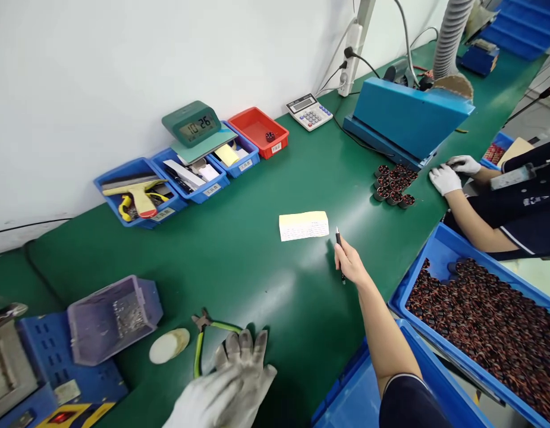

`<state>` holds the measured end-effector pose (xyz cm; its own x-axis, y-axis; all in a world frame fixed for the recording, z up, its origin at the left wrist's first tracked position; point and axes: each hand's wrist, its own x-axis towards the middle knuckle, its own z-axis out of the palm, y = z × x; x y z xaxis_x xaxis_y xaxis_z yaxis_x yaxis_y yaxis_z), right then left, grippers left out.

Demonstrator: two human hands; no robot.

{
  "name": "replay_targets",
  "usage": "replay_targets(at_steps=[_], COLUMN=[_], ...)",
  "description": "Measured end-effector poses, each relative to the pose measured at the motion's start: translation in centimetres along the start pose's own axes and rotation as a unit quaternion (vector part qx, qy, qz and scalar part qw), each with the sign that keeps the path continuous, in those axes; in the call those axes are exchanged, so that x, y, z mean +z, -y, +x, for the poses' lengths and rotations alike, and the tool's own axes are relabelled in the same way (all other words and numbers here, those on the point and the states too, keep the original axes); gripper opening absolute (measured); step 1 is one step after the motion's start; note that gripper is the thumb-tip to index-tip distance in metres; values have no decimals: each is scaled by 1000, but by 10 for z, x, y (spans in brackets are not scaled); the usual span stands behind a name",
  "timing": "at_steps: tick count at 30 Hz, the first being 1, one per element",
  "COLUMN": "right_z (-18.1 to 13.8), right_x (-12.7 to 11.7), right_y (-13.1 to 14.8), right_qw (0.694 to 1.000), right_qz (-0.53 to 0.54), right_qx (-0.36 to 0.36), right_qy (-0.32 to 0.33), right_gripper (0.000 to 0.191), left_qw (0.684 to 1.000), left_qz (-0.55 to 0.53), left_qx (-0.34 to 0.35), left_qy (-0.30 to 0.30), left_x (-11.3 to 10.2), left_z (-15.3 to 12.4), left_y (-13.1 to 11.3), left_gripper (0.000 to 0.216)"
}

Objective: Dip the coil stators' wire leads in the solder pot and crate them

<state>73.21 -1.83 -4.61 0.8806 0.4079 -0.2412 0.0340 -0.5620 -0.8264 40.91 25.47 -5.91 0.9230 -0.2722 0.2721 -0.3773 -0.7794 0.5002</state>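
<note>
My left hand (pixel 239 371), in a grey-white glove, lies flat on the green mat with its fingers spread, holding nothing. It rests just right of the green-handled pliers (pixel 202 339). My bare right hand (pixel 351 266) is closed around a black pen (pixel 338 241) whose tip points toward a yellow-and-white paper slip (pixel 304 226) a little to its left. A cluster of small copper-wound coils (pixel 393 184) stands further right on the mat.
A co-worker's white-gloved hands (pixel 448 173) rest by a blue machine (pixel 408 119). A blue crate of coils (pixel 484 315) sits at the right. Blue and red bins (pixel 192 178), a clock (pixel 192 123) and a calculator (pixel 309 111) line the wall. A purple box (pixel 109 318) and a white disc (pixel 170 345) lie left.
</note>
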Motion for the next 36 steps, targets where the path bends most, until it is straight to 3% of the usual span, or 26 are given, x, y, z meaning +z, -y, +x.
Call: replay_targets(at_steps=[2, 4, 7, 9, 11, 13, 15, 17, 21, 25, 30, 36], right_z=[6, 14, 27, 33, 37, 41, 49, 61, 94, 119, 126, 124], right_x=[4, 9, 14, 12, 8, 7, 9, 12, 13, 8, 14, 27], right_y=[-11, -23, -36, -40, -42, -41, -41, -40, -36, -35, -39, -40], right_qw=[997, 986, 958, 924, 888, 871, 878, 897, 943, 970, 965, 962], right_qz=[77, 160, 274, 371, 457, 491, 477, 432, 302, 187, 188, 21], right_qx=[0, -1, -15, -26, -27, -9, 11, 18, -12, -60, -43, -116], right_qy=[-18, -39, -87, -87, -47, -21, -47, -91, -136, -147, -175, -247], right_gripper=[66, 72, 48, 33, 33, 40, 35, 33, 52, 42, 31, 32], left_qw=[999, 994, 985, 984, 984, 983, 984, 983, 983, 978, 970, 970], left_qz=[-9, 8, 0, 5, 28, 54, 73, 84, 82, 78, 74, 70], left_qx=[-43, -108, -143, -149, -158, -157, -151, -147, -148, -185, -226, -226], left_qy=[4, 27, 94, 97, 83, 72, 67, 65, 68, 62, 56, 56], left_x=[-4, 7, 43, 70, 91, 105, 112, 114, 112, 113, 117, 116], left_z=[60, 130, 227, 271, 295, 305, 308, 308, 310, 313, 314, 313], left_y=[2, 5, 17, 31, 47, 61, 70, 74, 71, 63, 58, 60], left_gripper=[66, 66, 86, 94, 94, 92, 90, 89, 89, 90, 91, 91])
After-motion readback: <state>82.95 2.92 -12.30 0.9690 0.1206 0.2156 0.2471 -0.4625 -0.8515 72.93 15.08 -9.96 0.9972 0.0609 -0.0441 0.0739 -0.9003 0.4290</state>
